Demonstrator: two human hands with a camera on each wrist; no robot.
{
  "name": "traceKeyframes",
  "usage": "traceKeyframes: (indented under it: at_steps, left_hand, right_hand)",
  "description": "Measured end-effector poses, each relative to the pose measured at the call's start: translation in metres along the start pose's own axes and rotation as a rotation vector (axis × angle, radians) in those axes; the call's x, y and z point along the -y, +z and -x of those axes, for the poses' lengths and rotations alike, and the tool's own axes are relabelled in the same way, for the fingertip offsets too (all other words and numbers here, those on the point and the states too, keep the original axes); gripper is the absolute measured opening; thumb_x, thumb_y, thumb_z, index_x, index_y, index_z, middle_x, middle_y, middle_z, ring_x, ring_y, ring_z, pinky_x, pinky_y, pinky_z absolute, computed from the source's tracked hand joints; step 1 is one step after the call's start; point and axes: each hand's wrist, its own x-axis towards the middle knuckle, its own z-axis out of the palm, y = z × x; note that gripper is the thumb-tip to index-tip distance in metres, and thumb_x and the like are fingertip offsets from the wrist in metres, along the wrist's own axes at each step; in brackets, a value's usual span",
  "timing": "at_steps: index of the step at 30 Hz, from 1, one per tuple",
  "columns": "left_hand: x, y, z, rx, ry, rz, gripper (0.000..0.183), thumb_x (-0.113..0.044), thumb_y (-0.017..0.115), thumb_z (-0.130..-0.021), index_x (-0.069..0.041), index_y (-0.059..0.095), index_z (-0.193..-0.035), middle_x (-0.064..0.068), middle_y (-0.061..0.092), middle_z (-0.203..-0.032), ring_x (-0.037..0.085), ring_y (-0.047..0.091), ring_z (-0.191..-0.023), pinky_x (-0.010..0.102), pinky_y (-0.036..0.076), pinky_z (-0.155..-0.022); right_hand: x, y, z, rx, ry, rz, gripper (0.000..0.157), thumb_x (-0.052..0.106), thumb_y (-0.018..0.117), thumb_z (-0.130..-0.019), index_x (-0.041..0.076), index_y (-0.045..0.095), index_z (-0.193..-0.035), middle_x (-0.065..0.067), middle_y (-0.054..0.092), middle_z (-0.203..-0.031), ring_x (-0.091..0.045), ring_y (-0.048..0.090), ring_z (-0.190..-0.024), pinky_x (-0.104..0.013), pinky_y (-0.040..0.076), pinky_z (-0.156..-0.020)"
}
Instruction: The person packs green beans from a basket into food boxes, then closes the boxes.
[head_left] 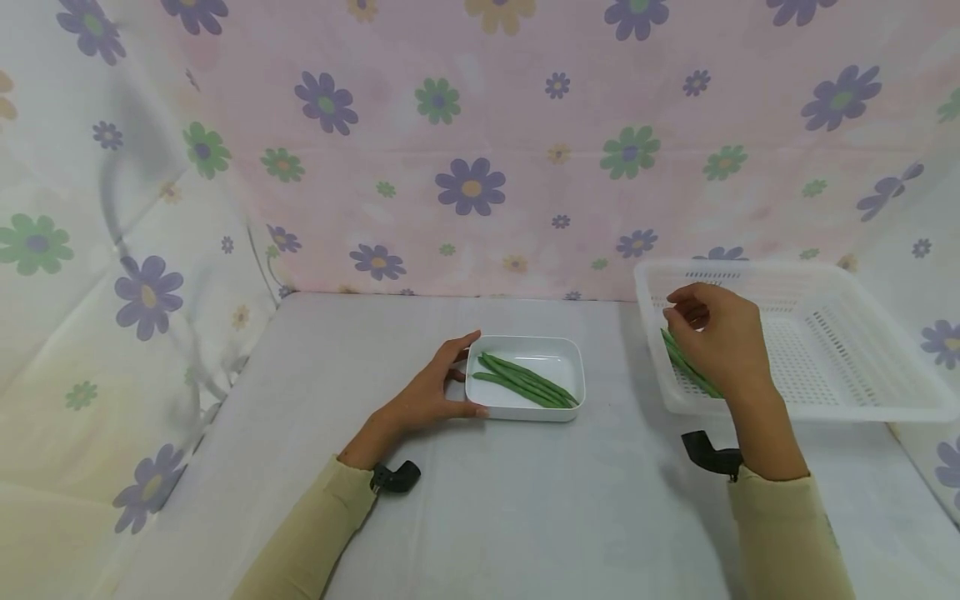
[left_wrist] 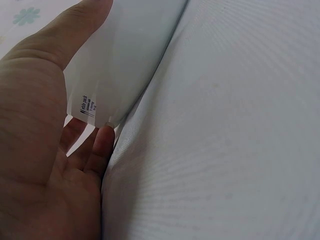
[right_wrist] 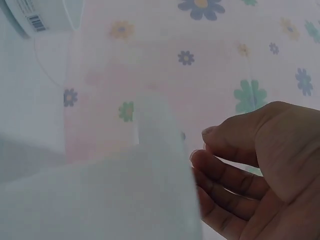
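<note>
A white rectangular dish (head_left: 517, 413) stands mid-table with several green beans (head_left: 525, 383) lying lengthwise in it. My left hand (head_left: 431, 393) holds the dish's left end, thumb at the near side and fingers round the far corner. In the left wrist view, fingertips touch the dish's printed wall (left_wrist: 125, 55). My right hand (head_left: 723, 337) is over the left part of a white perforated basket (head_left: 877, 412), above more green beans (head_left: 684, 367) partly hidden by it. In the right wrist view its fingers bend loosely towards the thumb, with nothing visible between them.
The basket's wall (right_wrist: 125, 200) rises beside the right fingers. A flowered cloth (head_left: 525, 150) hangs behind the white-covered table (head_left: 540, 508) and along both sides. Black wrist mounts (head_left: 396, 477) stick out from both sleeves.
</note>
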Motion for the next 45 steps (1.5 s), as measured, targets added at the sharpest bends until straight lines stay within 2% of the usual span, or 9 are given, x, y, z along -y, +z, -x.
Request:
traceKeyframes:
  at_steps: [3,6,9,11,20,28,36,41,45]
  left_hand:
    - [0.001,0.000,0.000,0.001,-0.002,0.001,0.121,-0.034,0.097,-0.080,-0.026,0.018,-0.171,0.003,0.034,-0.165,0.022,0.057,-0.129,0.044,0.049,-0.110]
    - [0.001,0.000,0.000,0.000,0.004,0.001,0.121,-0.034,0.097,-0.080,-0.025,0.018,-0.171,0.004,0.034,-0.165,0.022,0.056,-0.130,0.043,0.050,-0.109]
    - [0.002,0.000,0.000,-0.002,0.009,0.004,0.121,-0.033,0.097,-0.080,-0.025,0.018,-0.171,0.003,0.034,-0.165,0.022,0.056,-0.130,0.042,0.050,-0.109]
    - [0.002,0.000,0.000,-0.002,0.009,0.007,0.121,-0.032,0.097,-0.080,-0.025,0.018,-0.171,0.003,0.034,-0.165,0.022,0.056,-0.130,0.042,0.050,-0.108]
    - [-0.003,0.000,0.000,-0.002,0.003,0.019,0.120,-0.029,0.097,-0.080,-0.026,0.019,-0.171,0.005,0.035,-0.164,0.025,0.056,-0.130,0.046,0.049,-0.110]
    - [0.002,0.001,-0.001,-0.005,-0.001,0.000,0.121,-0.035,0.097,-0.079,-0.028,0.018,-0.171,0.002,0.035,-0.163,0.019,0.056,-0.129,0.042,0.049,-0.109]
    - [0.003,0.001,0.000,-0.003,-0.014,-0.001,0.121,-0.037,0.097,-0.080,-0.030,0.018,-0.171,-0.001,0.036,-0.161,0.019,0.058,-0.125,0.043,0.048,-0.110]
    - [0.003,0.001,0.000,-0.002,-0.024,-0.004,0.121,-0.037,0.096,-0.080,-0.030,0.018,-0.171,-0.003,0.036,-0.159,0.019,0.059,-0.123,0.043,0.048,-0.111]
    - [0.003,0.001,0.000,-0.006,0.004,0.001,0.121,-0.033,0.097,-0.080,-0.027,0.018,-0.171,-0.001,0.036,-0.161,0.020,0.057,-0.127,0.043,0.049,-0.109]
  right_hand:
    - [-0.011,-0.004,-0.001,0.034,0.040,0.044,0.017,0.008,0.073,-0.098,-0.001,0.076,-0.112,-0.021,0.075,-0.098,-0.035,0.072,-0.087,-0.013,0.046,-0.075]
    - [-0.021,-0.005,-0.001,0.083,0.067,0.082,0.018,0.008,0.072,-0.098,-0.002,0.075,-0.113,-0.023,0.074,-0.100,-0.038,0.071,-0.088,-0.032,0.054,-0.078]
    - [-0.030,-0.006,-0.003,0.140,0.090,0.110,0.019,0.007,0.071,-0.099,-0.004,0.073,-0.114,-0.024,0.073,-0.102,-0.039,0.069,-0.090,-0.054,0.055,-0.080]
    - [-0.034,-0.006,-0.003,0.176,0.105,0.128,0.019,0.007,0.071,-0.099,-0.005,0.072,-0.114,-0.025,0.073,-0.103,-0.040,0.068,-0.092,-0.058,0.054,-0.082]
    - [-0.055,-0.013,-0.005,0.312,0.132,0.214,0.020,0.007,0.071,-0.098,-0.008,0.071,-0.111,-0.027,0.072,-0.101,-0.042,0.068,-0.092,-0.061,0.053,-0.081]
    - [-0.068,-0.015,-0.004,0.416,0.216,0.270,0.027,0.005,0.067,-0.098,-0.014,0.068,-0.117,-0.032,0.070,-0.107,-0.048,0.066,-0.098,-0.064,0.053,-0.087]
    - [-0.078,-0.010,-0.005,0.623,0.250,0.323,0.041,0.007,0.067,-0.098,-0.018,0.061,-0.130,-0.038,0.065,-0.123,-0.055,0.061,-0.114,-0.068,0.049,-0.097]
    - [-0.077,-0.010,-0.004,0.716,0.240,0.359,0.045,0.007,0.067,-0.098,-0.020,0.058,-0.133,-0.040,0.062,-0.126,-0.057,0.059,-0.117,-0.069,0.049,-0.098]
    - [-0.077,-0.010,-0.004,0.743,0.207,0.370,0.045,0.007,0.068,-0.098,-0.021,0.058,-0.131,-0.039,0.063,-0.125,-0.057,0.059,-0.117,-0.068,0.049,-0.097]
